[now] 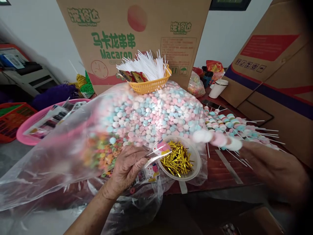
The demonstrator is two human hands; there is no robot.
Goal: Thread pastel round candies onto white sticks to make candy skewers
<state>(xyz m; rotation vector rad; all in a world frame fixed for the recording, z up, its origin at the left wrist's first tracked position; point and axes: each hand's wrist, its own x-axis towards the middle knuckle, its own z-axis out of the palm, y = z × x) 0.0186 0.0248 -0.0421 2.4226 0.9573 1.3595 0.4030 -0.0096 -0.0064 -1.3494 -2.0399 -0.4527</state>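
Observation:
My left hand [128, 166] pinches a small clear plastic bag [161, 148] with a pink and yellow print, held over the left rim of a round tub. Gold twist ties [178, 160] fill that tub [197, 168]. On the right, my right hand [276, 169], smeared by motion, grips a marshmallow skewer [218, 138] whose white and pink pieces point left toward the bag. The skewer's stick is hidden in the hand. Behind both hands lie loose pink, blue and white marshmallows [149, 114] on clear plastic sheeting. Orange and green ring-shaped candies [107, 151] lie beside my left hand.
Finished-looking marshmallow skewers [232, 124] are piled at the right. A yellow basket [149, 86] of white sticks stands at the back before a cardboard box [146, 19]. A pink basket [29, 138] with packaging is at left; a white cup [218, 88] stands back right.

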